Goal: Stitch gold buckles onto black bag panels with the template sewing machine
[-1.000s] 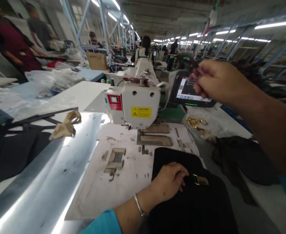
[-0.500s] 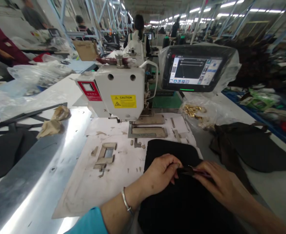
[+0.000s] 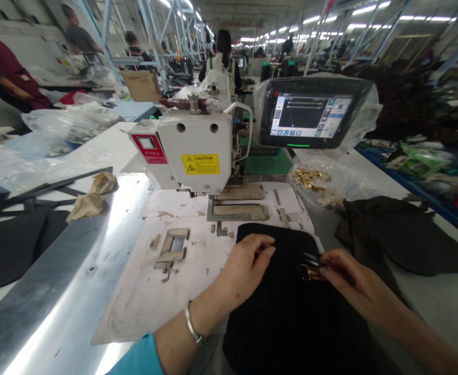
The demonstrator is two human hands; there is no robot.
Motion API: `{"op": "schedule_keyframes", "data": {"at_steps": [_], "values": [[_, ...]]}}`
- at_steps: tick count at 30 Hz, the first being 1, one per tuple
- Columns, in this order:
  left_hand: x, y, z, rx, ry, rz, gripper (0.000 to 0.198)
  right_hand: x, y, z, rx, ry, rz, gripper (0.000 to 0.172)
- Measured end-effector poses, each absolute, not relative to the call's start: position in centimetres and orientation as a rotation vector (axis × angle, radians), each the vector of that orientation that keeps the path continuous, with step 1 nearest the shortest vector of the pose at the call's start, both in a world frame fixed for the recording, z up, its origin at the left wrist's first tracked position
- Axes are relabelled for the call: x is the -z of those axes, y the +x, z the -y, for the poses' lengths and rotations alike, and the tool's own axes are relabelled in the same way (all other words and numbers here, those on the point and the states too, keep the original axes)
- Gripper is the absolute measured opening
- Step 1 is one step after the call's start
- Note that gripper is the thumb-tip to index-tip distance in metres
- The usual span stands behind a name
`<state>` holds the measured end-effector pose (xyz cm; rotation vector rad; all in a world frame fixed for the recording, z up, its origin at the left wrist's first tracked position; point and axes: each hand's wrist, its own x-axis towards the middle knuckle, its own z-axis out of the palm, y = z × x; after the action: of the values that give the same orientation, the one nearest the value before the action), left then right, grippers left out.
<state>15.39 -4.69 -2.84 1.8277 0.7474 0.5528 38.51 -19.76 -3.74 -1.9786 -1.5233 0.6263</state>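
Observation:
A large black fabric panel (image 3: 291, 312) with rounded corners lies in front of me, its far edge close to the sewing machine's clamp frame (image 3: 237, 213). My left hand (image 3: 248, 265) is over the panel's left side, thumb and forefinger brought together; whatever may be between them is too small to see. Over the right side, my right hand (image 3: 348, 276) grips a small gold buckle (image 3: 306, 272) with a short strap end. Dark narrow tips, blurred, also stick out from these fingers just above the buckle. The sewing machine head (image 3: 195, 151) stands beyond my hands.
A control screen (image 3: 310, 112) in plastic wrap stands right of the machine. Gold hardware (image 3: 310, 179) lies in a clear bag below it. Dark cut pieces (image 3: 401, 234) lie at right, others (image 3: 14, 250) at left. A white template sheet (image 3: 135, 291) covers the metal bed.
My hands have moved apart: the left went left and slightly up, the right drew back a little rightward. The gold buckle now shows at the right fingertips.

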Motion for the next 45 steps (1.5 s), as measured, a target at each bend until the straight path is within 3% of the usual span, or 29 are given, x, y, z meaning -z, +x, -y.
{"op": "schedule_keyframes", "data": {"at_steps": [3, 7, 11, 15, 22, 29, 36, 41, 45], "values": [[1.4, 13.1, 3.1, -0.491, 2.190, -1.050, 0.034, 3.9, 39.2, 20.2, -0.570, -2.167, 1.247, 0.052], [1.5, 11.6, 2.2, -0.136, 2.130, -1.102, 0.056, 4.2, 39.4, 19.6, -0.581, -2.385, 1.067, 0.057], [3.1, 11.6, 2.3, -0.322, 1.797, -0.900, 0.051, 4.5, 39.5, 18.6, -0.693, -2.317, 1.080, 0.057], [4.4, 10.8, 2.1, -0.389, 1.497, -0.681, 0.059, 4.2, 38.9, 18.6, -0.486, -2.278, 1.095, 0.060], [4.7, 9.4, 1.7, -0.292, 1.535, -0.806, 0.034, 1.9, 33.7, 16.8, -0.523, -2.074, 1.645, 0.038], [3.0, 8.2, 2.0, -0.387, 1.865, -0.923, 0.010, 2.6, 28.9, 12.6, -0.168, -1.974, 2.105, 0.019], [1.5, 7.9, 2.7, -0.475, 2.070, -0.910, 0.017, 2.8, 27.1, 10.2, 0.072, -1.945, 2.261, 0.012], [1.2, 7.5, 2.3, -0.579, 1.973, -1.085, 0.016, 1.7, 28.5, 11.0, -0.242, -1.916, 1.899, 0.023], [1.5, 7.8, 1.8, -0.183, 1.849, -1.097, 0.030, 2.6, 34.3, 13.6, -0.477, -2.051, 1.382, 0.048]]}}
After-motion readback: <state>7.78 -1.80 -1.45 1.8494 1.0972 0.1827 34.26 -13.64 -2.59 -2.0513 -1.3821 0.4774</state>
